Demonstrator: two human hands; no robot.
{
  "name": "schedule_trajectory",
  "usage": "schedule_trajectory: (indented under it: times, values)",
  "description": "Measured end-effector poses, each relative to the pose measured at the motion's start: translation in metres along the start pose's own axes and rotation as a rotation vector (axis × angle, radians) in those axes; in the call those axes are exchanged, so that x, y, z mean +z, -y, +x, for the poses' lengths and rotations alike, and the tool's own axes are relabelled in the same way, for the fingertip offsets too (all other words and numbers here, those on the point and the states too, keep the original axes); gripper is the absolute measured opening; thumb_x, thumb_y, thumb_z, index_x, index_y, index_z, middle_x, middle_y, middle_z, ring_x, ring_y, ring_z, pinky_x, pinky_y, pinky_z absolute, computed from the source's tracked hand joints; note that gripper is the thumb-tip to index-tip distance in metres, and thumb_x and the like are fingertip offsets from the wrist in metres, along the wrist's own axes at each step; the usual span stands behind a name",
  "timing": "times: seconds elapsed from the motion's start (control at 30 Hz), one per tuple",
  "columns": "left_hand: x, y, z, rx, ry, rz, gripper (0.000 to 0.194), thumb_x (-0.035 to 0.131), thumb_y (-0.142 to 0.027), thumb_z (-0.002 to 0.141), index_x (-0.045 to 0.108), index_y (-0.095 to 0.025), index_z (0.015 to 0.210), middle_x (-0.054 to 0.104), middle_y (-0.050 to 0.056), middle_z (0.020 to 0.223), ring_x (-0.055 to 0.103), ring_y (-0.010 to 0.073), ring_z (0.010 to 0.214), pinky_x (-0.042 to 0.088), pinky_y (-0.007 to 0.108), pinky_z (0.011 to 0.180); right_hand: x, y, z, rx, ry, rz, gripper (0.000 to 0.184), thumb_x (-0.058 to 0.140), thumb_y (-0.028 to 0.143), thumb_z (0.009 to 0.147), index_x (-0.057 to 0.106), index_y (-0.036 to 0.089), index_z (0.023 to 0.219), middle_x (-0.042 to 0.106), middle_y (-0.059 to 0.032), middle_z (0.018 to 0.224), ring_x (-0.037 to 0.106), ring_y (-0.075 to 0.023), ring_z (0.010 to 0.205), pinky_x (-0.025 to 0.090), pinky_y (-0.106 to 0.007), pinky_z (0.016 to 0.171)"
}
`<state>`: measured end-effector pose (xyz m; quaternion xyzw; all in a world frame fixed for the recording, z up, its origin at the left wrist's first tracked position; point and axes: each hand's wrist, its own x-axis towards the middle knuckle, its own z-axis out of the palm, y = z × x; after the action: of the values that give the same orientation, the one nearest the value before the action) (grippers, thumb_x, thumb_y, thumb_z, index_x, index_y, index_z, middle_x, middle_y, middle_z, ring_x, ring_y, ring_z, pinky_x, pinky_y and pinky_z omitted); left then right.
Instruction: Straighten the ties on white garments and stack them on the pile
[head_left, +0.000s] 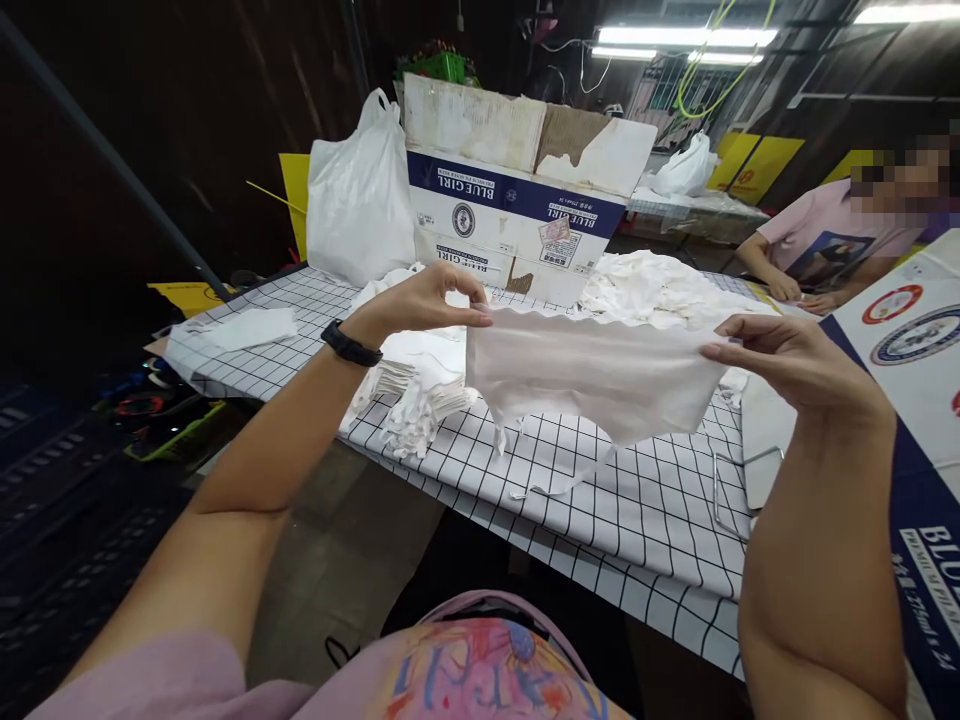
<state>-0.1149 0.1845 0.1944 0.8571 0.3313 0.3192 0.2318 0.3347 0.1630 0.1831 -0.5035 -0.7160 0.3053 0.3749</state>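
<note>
A thin white cloth piece [592,370] hangs stretched between my two hands above the table. Its upper edge is wavy, and a narrow strip dangles from its lower side. At its upper left corner, my left hand [427,300] pinches it between thumb and fingers. My right hand [795,360] grips the opposite upper corner the same way. Just below my left hand lies a stack of folded white cloth pieces [420,385], with ruffled ends toward me. Behind the stretched piece is a loose heap of white cloth [660,285].
A checked cloth covers the table [600,510]. At the back stand a cardboard box [517,210] and a white plastic bag [360,200]. Another box [915,330] is close on the right, near a wire frame [716,495]. A person [832,240] sits across at the right.
</note>
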Motion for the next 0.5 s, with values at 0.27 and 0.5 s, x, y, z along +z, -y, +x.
schedule_trajectory:
  times: [0.27, 0.5]
  values:
    - [0.0, -0.013, 0.011, 0.008, -0.229, 0.101, 0.011, 0.083, -0.02, 0.069, 0.072, -0.017, 0.069, 0.073, 0.005, 0.075, 0.069, 0.0204, 0.08, 0.055, 0.035, 0.078, 0.031, -0.001, 0.008, -0.087, -0.071, -0.622, 0.037, 0.07, 0.06, 0.077, 0.074, 0.024, 0.07, 0.076, -0.0101, 0.082, 0.061, -0.0249, 0.071, 0.042, -0.041, 0.073]
    - [0.0, -0.021, 0.016, 0.004, -0.454, 0.046, 0.015, 0.082, -0.015, 0.065, 0.068, -0.019, 0.068, 0.071, 0.005, 0.084, 0.069, 0.0209, 0.087, 0.06, 0.034, 0.078, 0.042, 0.013, 0.005, -0.2, -0.479, -0.426, 0.017, 0.08, 0.04, 0.076, 0.076, 0.025, 0.07, 0.077, -0.0055, 0.079, 0.068, -0.0239, 0.075, 0.051, -0.037, 0.074]
